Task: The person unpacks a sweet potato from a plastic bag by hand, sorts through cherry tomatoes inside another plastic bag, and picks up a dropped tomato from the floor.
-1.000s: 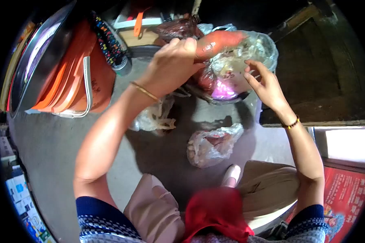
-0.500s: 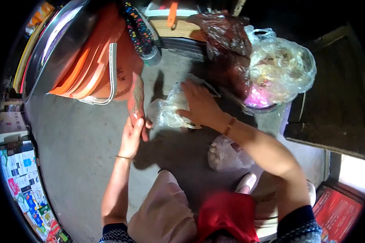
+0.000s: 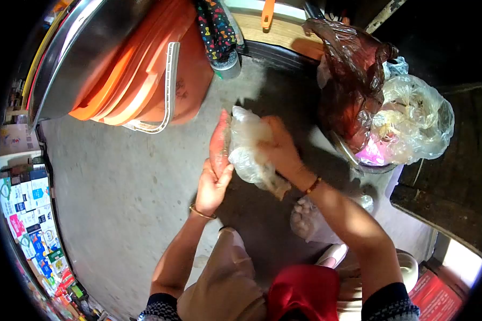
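My left hand [image 3: 213, 188] is wrapped round the lower end of a long reddish root vegetable [image 3: 219, 143], which points up and away from me. Right beside it, a whitish translucent plastic bag [image 3: 247, 160] is gripped by my right hand [image 3: 278, 147], whose fingers are partly blurred. What the bag holds cannot be made out. Nearer my feet, a second clear bag with pale lumps [image 3: 307, 218] rests on the floor, partly behind my right forearm.
Stacked orange buckets [image 3: 190, 80] with a white handle stand at the upper left, beside a patterned umbrella-like item [image 3: 217, 32]. A dark red bag [image 3: 353, 80] and a clear bulging bag [image 3: 418, 117] are at the upper right, near a dark wooden board [image 3: 450, 182].
The root vegetable went from high near the bags at the right to low in my left hand. My right hand crossed leftward, took hold of the whitish bag and raised it beside the vegetable.
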Available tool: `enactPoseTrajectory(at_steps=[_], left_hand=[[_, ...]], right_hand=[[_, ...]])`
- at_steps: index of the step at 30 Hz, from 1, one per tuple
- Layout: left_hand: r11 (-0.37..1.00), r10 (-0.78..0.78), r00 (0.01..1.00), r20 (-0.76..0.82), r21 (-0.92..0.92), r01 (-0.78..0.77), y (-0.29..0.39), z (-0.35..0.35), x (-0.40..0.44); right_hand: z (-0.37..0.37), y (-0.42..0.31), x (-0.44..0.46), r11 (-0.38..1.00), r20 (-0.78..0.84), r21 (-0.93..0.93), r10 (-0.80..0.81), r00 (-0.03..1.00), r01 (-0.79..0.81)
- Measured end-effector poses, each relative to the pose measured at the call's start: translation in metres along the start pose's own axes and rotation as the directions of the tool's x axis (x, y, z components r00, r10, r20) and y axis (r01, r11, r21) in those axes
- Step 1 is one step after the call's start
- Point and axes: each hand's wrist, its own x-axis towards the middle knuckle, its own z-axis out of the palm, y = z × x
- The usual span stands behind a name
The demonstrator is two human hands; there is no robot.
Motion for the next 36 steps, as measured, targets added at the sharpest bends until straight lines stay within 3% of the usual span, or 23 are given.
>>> enactPoseTrajectory(at_steps=[2,3,4,5,9,11,13,15,18,19,20,21,23,24,27,28,29,32,34,35,36], left_hand=[[0.948,0.076,0.997,0.028,0.309,-0.081,0.011,0.013,-0.001],[0.861,0.093,0.994,0.058,0.496,-0.110,0.018,0.020,-0.004],[0.808,0.164,0.977,0.139,0.549,-0.213,0.031,0.025,-0.006],[0.847,0.152,0.983,0.108,0.498,-0.185,0.033,0.031,-0.007],[0.879,0.040,0.990,0.135,0.467,-0.099,0.052,0.029,-0.011],[0.902,-0.021,0.990,0.142,0.429,-0.042,0.055,0.025,-0.011],[0.919,0.193,0.975,0.113,0.326,-0.220,0.052,0.023,-0.012],[0.934,0.160,0.980,0.122,0.303,-0.190,0.054,0.021,-0.014],[0.907,0.257,0.950,0.179,0.294,-0.301,0.067,0.018,-0.014],[0.986,0.027,0.968,0.249,0.152,-0.066,0.081,0.016,-0.015],[0.981,-0.189,0.919,0.345,0.026,0.192,0.089,0.014,-0.015],[0.981,-0.191,0.920,0.343,0.029,0.193,0.085,0.014,-0.014],[0.896,0.096,0.884,0.457,-0.427,0.123,0.067,0.014,-0.011],[0.797,0.108,0.888,0.448,-0.573,0.192,0.060,0.014,-0.012],[0.851,0.092,0.897,0.433,-0.502,0.155,0.049,0.005,-0.012],[0.862,0.088,0.904,0.418,-0.487,0.141,0.049,0.002,-0.013],[0.864,0.090,0.904,0.418,-0.485,0.138,0.049,0.000,-0.011],[0.904,0.078,0.896,0.436,-0.411,0.121,0.054,-0.001,-0.011],[0.954,0.099,0.894,0.436,-0.297,0.040,0.064,-0.003,-0.009],[0.954,0.099,0.894,0.436,-0.298,0.040,0.069,-0.005,-0.007],[0.958,0.000,0.888,0.460,-0.254,0.132,0.075,-0.012,-0.005]], right_hand=[[0.038,-0.022,0.000,0.865,-0.157,0.499,0.024,0.987,0.058],[0.045,-0.023,0.004,0.938,-0.198,0.339,0.003,0.980,0.066],[0.052,-0.027,0.008,0.984,-0.238,0.169,-0.019,0.971,0.060],[0.054,-0.030,0.008,0.993,-0.355,-0.067,-0.114,0.928,0.096],[0.043,-0.039,0.008,0.995,-0.252,-0.093,-0.068,0.965,0.046],[0.035,-0.050,0.008,0.991,-0.197,0.000,-0.132,0.972,0.135],[0.023,-0.051,0.008,0.975,-0.182,0.039,-0.208,0.961,0.219],[0.014,-0.056,0.006,0.962,-0.123,-0.009,-0.271,0.955,0.272],[0.007,-0.047,0.000,0.920,-0.121,-0.160,-0.377,0.918,0.357],[0.005,-0.046,-0.001,0.920,-0.124,-0.159,-0.378,0.917,0.358],[0.004,-0.046,-0.003,0.914,-0.150,-0.165,-0.394,0.907,0.370],[0.001,-0.047,-0.004,0.909,-0.176,-0.170,-0.408,0.896,0.381],[-0.008,-0.051,-0.005,0.925,-0.106,-0.186,-0.354,0.929,0.331],[-0.014,-0.054,-0.005,0.936,-0.035,-0.210,-0.296,0.954,0.283],[-0.032,-0.062,0.005,0.872,-0.130,-0.363,-0.396,0.909,0.328],[-0.034,-0.069,0.007,0.925,-0.255,-0.298,-0.316,0.914,0.237],[-0.035,-0.077,0.008,0.924,-0.258,-0.298,-0.319,0.912,0.239],[-0.030,-0.084,0.006,0.948,-0.194,-0.215,-0.277,0.941,0.234],[-0.014,-0.072,0.007,0.928,-0.120,-0.161,-0.357,0.927,0.336],[-0.008,-0.069,0.002,0.928,-0.119,-0.162,-0.356,0.927,0.336],[0.000,-0.074,-0.005,0.931,-0.054,-0.088,-0.360,0.931,0.354]])
